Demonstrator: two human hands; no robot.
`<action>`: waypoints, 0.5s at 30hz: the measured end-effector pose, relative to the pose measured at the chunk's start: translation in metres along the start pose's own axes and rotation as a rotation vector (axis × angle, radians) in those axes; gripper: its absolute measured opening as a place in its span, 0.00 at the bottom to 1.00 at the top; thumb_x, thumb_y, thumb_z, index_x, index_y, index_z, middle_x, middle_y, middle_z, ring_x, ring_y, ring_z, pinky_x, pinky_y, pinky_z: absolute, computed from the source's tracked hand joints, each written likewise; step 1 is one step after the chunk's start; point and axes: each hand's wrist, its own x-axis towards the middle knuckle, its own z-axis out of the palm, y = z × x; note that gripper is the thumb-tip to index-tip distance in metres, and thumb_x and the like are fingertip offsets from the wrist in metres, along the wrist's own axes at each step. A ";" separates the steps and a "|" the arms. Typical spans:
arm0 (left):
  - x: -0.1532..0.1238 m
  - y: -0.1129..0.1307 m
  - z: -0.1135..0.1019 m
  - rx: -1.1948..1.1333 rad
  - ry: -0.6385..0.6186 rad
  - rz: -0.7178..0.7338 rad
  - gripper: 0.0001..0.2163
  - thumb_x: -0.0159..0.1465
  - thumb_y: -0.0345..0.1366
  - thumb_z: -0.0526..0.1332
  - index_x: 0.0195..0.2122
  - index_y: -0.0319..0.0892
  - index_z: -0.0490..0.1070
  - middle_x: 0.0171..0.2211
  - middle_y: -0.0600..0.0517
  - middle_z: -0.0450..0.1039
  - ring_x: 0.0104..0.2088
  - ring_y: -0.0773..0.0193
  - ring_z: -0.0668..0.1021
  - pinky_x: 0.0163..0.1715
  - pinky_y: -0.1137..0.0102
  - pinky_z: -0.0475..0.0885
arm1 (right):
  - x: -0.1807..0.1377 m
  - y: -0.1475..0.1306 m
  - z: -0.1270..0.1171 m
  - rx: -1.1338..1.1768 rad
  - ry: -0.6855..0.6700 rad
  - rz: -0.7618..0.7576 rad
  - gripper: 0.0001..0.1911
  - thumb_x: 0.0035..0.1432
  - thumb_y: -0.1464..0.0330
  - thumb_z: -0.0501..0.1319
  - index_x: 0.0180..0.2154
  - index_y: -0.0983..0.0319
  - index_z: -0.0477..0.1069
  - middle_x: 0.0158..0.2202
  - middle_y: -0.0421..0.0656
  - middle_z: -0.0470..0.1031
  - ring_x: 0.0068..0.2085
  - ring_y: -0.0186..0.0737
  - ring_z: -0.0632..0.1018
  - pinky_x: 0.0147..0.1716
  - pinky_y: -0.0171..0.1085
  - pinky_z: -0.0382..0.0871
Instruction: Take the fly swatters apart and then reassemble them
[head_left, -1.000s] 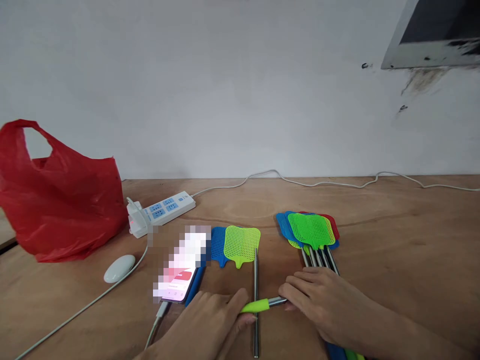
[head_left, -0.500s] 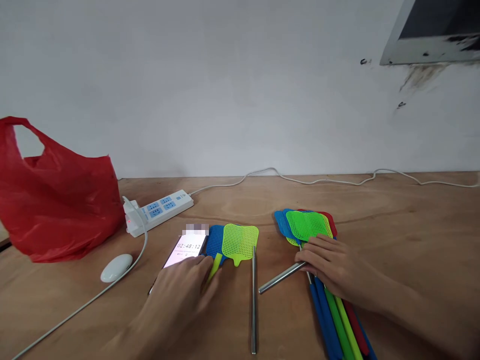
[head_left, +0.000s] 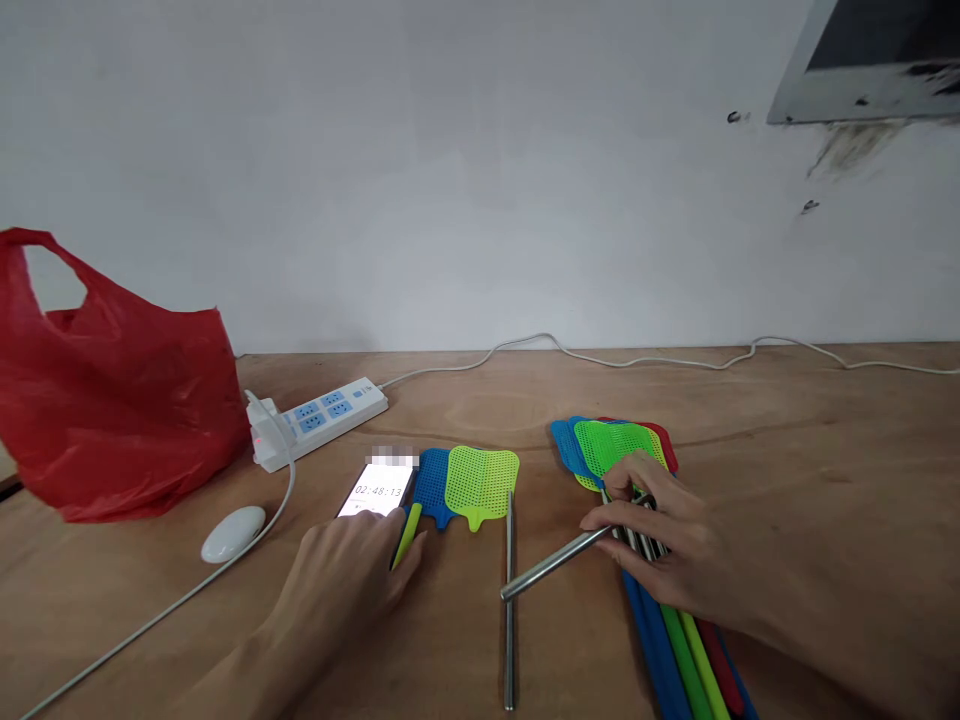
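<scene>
My left hand [head_left: 346, 568] is closed around a yellow-green plastic handle [head_left: 406, 535], whose lower part is hidden by the palm; a dark strip shows beside it. It lies over the lower part of a lit phone [head_left: 382, 487]. My right hand [head_left: 664, 525] grips a metal rod [head_left: 559, 565] that slants down to the left. Under that hand lies a bundle of fly swatters with a green mesh head [head_left: 611, 447] on top and blue, green, yellow and red handles [head_left: 679, 650]. Between my hands are a blue swatter head [head_left: 431, 483], a yellow-green swatter head [head_left: 480, 483] and another metal rod [head_left: 510, 620].
A red plastic bag [head_left: 127, 400] stands at the left on the wooden table [head_left: 825, 450]. Near it are a white power strip [head_left: 330, 415] and a white mouse-shaped object [head_left: 233, 534]. A white cable [head_left: 645, 361] runs along the wall.
My right hand has lifted and curled its fingers, and the rod's lower end has swung left to cross over the other rod. My left hand has shifted slightly left with the yellow-green handle.
</scene>
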 end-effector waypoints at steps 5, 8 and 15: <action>0.001 0.002 -0.002 -0.077 0.067 0.057 0.17 0.73 0.46 0.49 0.34 0.45 0.72 0.32 0.47 0.79 0.33 0.48 0.82 0.24 0.67 0.57 | 0.003 -0.001 0.004 0.072 0.044 0.041 0.08 0.62 0.77 0.61 0.38 0.58 0.70 0.29 0.38 0.72 0.33 0.39 0.71 0.44 0.46 0.68; 0.004 0.005 -0.001 -0.118 0.086 0.104 0.16 0.72 0.44 0.51 0.32 0.45 0.70 0.30 0.49 0.78 0.32 0.51 0.81 0.23 0.68 0.52 | 0.001 0.001 0.006 0.002 0.036 0.004 0.07 0.64 0.75 0.61 0.39 0.57 0.71 0.31 0.38 0.76 0.35 0.40 0.73 0.49 0.49 0.66; 0.008 0.015 0.005 -0.227 0.119 0.298 0.15 0.72 0.42 0.49 0.34 0.45 0.72 0.28 0.51 0.77 0.28 0.55 0.78 0.24 0.67 0.53 | -0.007 0.000 0.012 -0.063 -0.151 0.016 0.12 0.64 0.79 0.54 0.42 0.59 0.71 0.33 0.41 0.78 0.35 0.41 0.72 0.37 0.42 0.66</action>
